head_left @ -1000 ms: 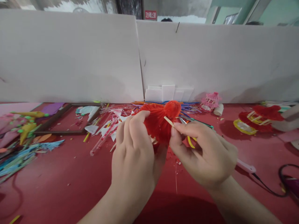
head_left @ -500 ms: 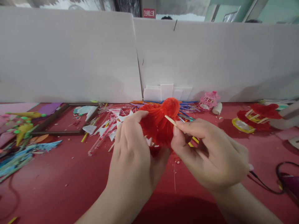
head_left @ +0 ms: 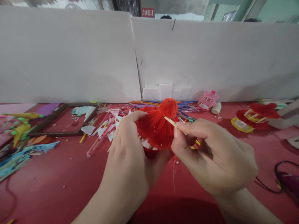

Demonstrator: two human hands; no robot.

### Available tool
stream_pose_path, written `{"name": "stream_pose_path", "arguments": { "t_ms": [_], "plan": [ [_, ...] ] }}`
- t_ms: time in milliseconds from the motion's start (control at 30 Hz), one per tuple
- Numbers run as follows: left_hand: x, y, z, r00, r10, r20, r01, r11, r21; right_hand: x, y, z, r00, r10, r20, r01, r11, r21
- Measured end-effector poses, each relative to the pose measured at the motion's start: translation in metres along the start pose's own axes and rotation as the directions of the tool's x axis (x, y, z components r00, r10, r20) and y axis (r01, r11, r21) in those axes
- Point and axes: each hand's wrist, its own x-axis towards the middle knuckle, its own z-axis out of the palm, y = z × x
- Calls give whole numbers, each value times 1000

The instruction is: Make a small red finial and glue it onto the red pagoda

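Observation:
My left hand (head_left: pixel 130 152) is wrapped around a red fuzzy pavilion model (head_left: pixel 154 127) with a pleated, cone-like roof and a round ball on top. Its lower part is mostly hidden by my fingers and palm. Between the thumb and forefinger of my right hand (head_left: pixel 210 152) is a thin pale wooden stick (head_left: pixel 171 121). The stick's tip lies at the roof just below the ball; whether it touches I cannot tell.
Pipe cleaners (head_left: pixel 187 107), clear wrappers and white scraps lie behind my hands. A pink pavilion model (head_left: pixel 208 100) and a red-and-yellow one (head_left: pixel 257 116) stand to the right. On the left are a dark frame (head_left: pixel 56 134) and blue strips (head_left: pixel 30 155). White boards (head_left: pixel 205 59) rise at the back.
The red model has tilted slightly in my left hand, so its ball and pleats show more fully. The stick stays near the base of the ball.

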Motion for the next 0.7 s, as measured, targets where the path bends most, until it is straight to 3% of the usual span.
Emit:
{"name": "stream_pose_path", "arguments": {
  "t_ms": [500,700],
  "plan": [
    [2,-2,-1,1000,0,6,1,999,-45,5,2,-2,1000,-3,7,3,1000,17],
    [4,-1,-4,991,-42,124,51,996,-75,7,0,-8,1000,21,13,-21,1000,-2]
  ]
}}
